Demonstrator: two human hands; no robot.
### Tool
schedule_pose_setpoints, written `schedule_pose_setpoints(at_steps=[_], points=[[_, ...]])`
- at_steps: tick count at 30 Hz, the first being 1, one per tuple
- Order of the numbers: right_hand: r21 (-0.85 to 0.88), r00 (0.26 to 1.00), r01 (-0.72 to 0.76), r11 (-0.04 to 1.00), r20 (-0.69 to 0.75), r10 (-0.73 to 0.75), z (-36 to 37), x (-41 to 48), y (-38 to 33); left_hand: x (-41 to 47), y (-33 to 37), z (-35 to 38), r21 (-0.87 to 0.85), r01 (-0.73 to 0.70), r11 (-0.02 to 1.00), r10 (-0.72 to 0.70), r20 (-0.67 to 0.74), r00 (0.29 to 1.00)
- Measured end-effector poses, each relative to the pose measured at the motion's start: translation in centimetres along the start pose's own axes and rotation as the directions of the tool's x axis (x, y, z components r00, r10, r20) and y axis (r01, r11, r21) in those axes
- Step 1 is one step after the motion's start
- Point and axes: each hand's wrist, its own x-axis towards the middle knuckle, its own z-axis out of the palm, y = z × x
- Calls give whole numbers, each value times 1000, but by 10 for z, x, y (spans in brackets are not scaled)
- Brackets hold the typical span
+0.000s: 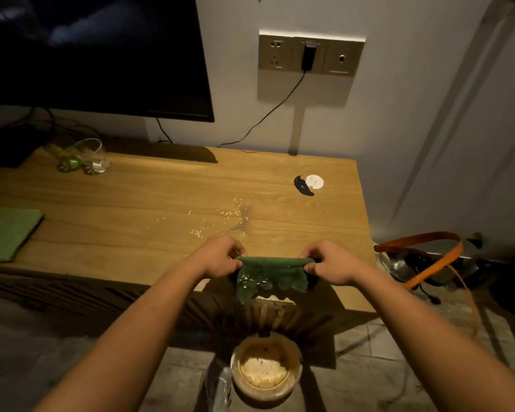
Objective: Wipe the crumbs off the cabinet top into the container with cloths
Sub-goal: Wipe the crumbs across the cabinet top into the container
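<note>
A dark green cloth (272,276) hangs stretched between my left hand (220,257) and my right hand (327,263), each pinching one top corner, at the front edge of the wooden cabinet top (131,197). Pale crumbs cling to the cloth's lower left part. More crumbs (229,217) lie scattered on the wood just beyond my hands. A round container (266,367) with pale contents stands on the floor directly below the cloth. A second, lighter green cloth (8,233) lies folded at the cabinet's left edge.
A dark TV screen (95,55) stands at the back left with a glass (97,157) near it. A black object and white disc (308,184) lie at the back right. A cable runs from the wall socket (308,55). An orange-strapped bag (428,263) sits on the floor at right.
</note>
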Motion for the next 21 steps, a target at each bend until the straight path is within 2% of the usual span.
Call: schedule_pose_setpoints(at_steps=[4, 11, 17, 21], points=[[-18, 999, 14, 1000, -41, -15, -29, 42, -31, 34, -7, -50, -24, 1, 1000, -2, -28, 1000], [-4, 988, 43, 999, -147, -43, -68, 146, -63, 117, -34, -125, 80, -54, 995, 67, -168, 983], [16, 977, 42, 999, -211, -38, -79, 242, -67, 201, -61, -156, 179, -68, 982, 112, -251, 961], [42, 934, 29, 999, -357, -12, -76, 289, -61, 249, -74, -161, 208, -113, 972, 175, -313, 933]])
